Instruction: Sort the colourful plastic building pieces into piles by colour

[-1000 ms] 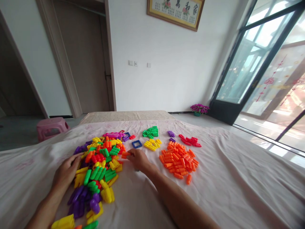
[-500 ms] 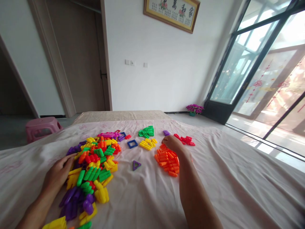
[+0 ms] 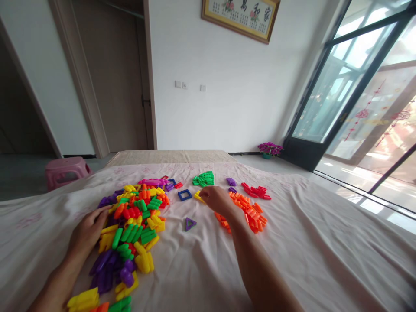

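Note:
My left hand (image 3: 88, 227) rests at the left edge of a mixed heap of plastic building blocks (image 3: 133, 234), its fingers stretched out against it. The heap has yellow, green, purple, orange and red pieces. My right hand (image 3: 217, 200) is over a small group of yellow blocks (image 3: 199, 196), mostly covering it. Its fingers are curled inward; anything between them is hidden. Under and beside my right forearm lies a pile of orange blocks (image 3: 251, 210). Behind it are purple blocks (image 3: 231, 181), red blocks (image 3: 256, 191) and a green group (image 3: 204, 178).
A blue square frame (image 3: 184, 195) and a purple triangle frame (image 3: 190, 224) lie between the heap and the sorted groups. Pink pieces (image 3: 152, 182) lie behind the heap. A wrinkled pale cloth (image 3: 325, 242) covers the surface. A pink stool (image 3: 68, 171) stands at the left.
My right hand has moved left, from beside the purple blocks to the yellow group. A second purple piece and more of the orange pile now show. My left hand stays at the heap.

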A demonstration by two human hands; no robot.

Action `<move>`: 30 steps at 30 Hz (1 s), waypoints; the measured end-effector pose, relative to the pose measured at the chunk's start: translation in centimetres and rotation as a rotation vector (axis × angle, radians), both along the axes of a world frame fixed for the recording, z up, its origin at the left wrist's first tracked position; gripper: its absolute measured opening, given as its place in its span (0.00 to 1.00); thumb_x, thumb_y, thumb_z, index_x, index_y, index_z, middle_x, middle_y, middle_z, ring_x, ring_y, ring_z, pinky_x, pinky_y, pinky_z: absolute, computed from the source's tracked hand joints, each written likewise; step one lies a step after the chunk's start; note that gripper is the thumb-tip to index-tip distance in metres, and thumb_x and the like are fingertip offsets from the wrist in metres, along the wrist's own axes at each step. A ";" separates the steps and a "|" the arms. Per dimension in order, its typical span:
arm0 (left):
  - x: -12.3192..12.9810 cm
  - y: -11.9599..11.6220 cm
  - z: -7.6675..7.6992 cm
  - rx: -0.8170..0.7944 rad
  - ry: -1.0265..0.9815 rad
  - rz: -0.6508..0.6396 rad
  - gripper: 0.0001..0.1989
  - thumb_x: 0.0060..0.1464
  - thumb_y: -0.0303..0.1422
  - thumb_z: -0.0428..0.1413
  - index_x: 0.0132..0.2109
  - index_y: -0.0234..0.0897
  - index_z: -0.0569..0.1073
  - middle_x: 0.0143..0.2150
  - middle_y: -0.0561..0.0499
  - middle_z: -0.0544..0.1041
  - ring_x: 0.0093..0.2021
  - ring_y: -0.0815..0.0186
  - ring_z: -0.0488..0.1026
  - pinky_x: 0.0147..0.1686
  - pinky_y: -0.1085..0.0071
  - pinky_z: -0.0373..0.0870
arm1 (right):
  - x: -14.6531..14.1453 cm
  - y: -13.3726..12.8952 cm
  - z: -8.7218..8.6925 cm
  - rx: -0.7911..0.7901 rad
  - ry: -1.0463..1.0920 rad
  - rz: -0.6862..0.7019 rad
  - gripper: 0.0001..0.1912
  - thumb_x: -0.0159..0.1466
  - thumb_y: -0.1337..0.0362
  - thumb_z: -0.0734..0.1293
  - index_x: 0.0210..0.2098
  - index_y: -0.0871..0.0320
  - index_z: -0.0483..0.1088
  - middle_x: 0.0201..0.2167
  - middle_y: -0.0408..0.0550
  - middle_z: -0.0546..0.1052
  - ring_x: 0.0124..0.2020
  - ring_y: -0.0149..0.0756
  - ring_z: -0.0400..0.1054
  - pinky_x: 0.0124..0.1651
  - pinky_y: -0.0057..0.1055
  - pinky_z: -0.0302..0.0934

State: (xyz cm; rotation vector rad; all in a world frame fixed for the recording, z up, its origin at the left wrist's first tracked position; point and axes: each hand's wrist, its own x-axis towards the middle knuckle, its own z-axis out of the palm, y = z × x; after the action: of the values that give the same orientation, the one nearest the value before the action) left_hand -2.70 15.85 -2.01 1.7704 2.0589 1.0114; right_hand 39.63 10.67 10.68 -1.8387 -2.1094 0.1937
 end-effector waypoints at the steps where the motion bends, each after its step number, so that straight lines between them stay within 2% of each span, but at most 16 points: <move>1: 0.0 0.0 0.0 -0.003 -0.023 -0.003 0.28 0.62 0.47 0.43 0.56 0.34 0.76 0.56 0.43 0.79 0.57 0.56 0.74 0.56 0.65 0.67 | -1.7 0.2 -1.0 -0.008 0.013 0.075 0.15 0.64 0.65 0.62 0.43 0.51 0.79 0.43 0.46 0.81 0.43 0.39 0.74 0.42 0.28 0.59; 5: 0.1 -0.1 0.2 -0.034 -0.108 0.004 0.28 0.61 0.47 0.45 0.56 0.35 0.76 0.57 0.42 0.78 0.58 0.54 0.73 0.59 0.64 0.64 | -6.9 0.3 -5.4 -0.015 -0.011 0.245 0.15 0.64 0.68 0.62 0.45 0.52 0.79 0.45 0.48 0.80 0.46 0.39 0.72 0.44 0.29 0.59; 8: 0.1 -0.1 0.2 -0.049 -0.124 0.011 0.28 0.61 0.48 0.45 0.57 0.35 0.76 0.59 0.42 0.76 0.60 0.53 0.71 0.60 0.63 0.63 | -8.9 0.3 -7.5 0.010 -0.052 0.291 0.13 0.65 0.66 0.63 0.46 0.55 0.78 0.44 0.51 0.79 0.46 0.40 0.71 0.45 0.31 0.59; 14: -0.5 0.4 -0.7 -0.031 -0.119 -0.015 0.28 0.62 0.49 0.44 0.56 0.35 0.75 0.59 0.42 0.76 0.60 0.53 0.70 0.61 0.62 0.62 | -11.0 0.9 -8.8 0.061 -0.069 0.317 0.12 0.69 0.58 0.63 0.43 0.54 0.77 0.44 0.50 0.77 0.46 0.40 0.68 0.46 0.33 0.58; 17: -0.7 0.7 -1.0 -0.013 -0.120 -0.013 0.28 0.62 0.49 0.44 0.56 0.36 0.75 0.58 0.42 0.77 0.59 0.54 0.71 0.60 0.62 0.63 | -11.4 1.0 -9.1 0.067 -0.093 0.288 0.12 0.70 0.60 0.62 0.43 0.55 0.77 0.42 0.51 0.77 0.46 0.39 0.68 0.46 0.33 0.58; 20: -0.7 0.7 -1.1 -0.009 -0.118 -0.004 0.27 0.61 0.49 0.45 0.55 0.37 0.76 0.58 0.42 0.77 0.59 0.53 0.71 0.60 0.61 0.63 | -10.8 0.9 -8.7 0.058 -0.099 0.240 0.12 0.69 0.64 0.61 0.44 0.56 0.77 0.43 0.51 0.78 0.46 0.39 0.70 0.45 0.32 0.59; 22: -0.6 0.5 -1.0 -0.013 -0.118 -0.003 0.27 0.61 0.49 0.44 0.55 0.38 0.76 0.58 0.42 0.77 0.59 0.53 0.71 0.60 0.60 0.63 | -9.9 0.9 -7.7 0.041 -0.094 0.208 0.12 0.68 0.64 0.62 0.44 0.55 0.77 0.43 0.51 0.79 0.45 0.39 0.72 0.43 0.31 0.59; 25: -0.3 0.3 -0.6 -0.026 -0.121 -0.004 0.28 0.62 0.49 0.44 0.56 0.38 0.75 0.58 0.42 0.77 0.59 0.53 0.71 0.59 0.59 0.64 | -7.3 1.1 -5.2 -0.033 -0.110 0.118 0.12 0.66 0.63 0.64 0.43 0.54 0.79 0.41 0.50 0.80 0.42 0.40 0.74 0.38 0.30 0.58; 30: -0.1 0.2 -0.4 -0.039 -0.129 0.005 0.28 0.62 0.49 0.44 0.57 0.38 0.75 0.58 0.42 0.77 0.57 0.53 0.72 0.58 0.58 0.65 | -0.9 0.6 -0.5 -0.092 -0.139 -0.087 0.10 0.63 0.62 0.66 0.39 0.53 0.80 0.38 0.50 0.81 0.40 0.40 0.74 0.35 0.29 0.56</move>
State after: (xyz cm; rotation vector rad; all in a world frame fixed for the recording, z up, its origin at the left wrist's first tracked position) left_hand -2.81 16.05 -2.39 1.6365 1.9920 1.0510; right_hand 38.77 11.30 10.20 -2.0476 -2.1388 0.1483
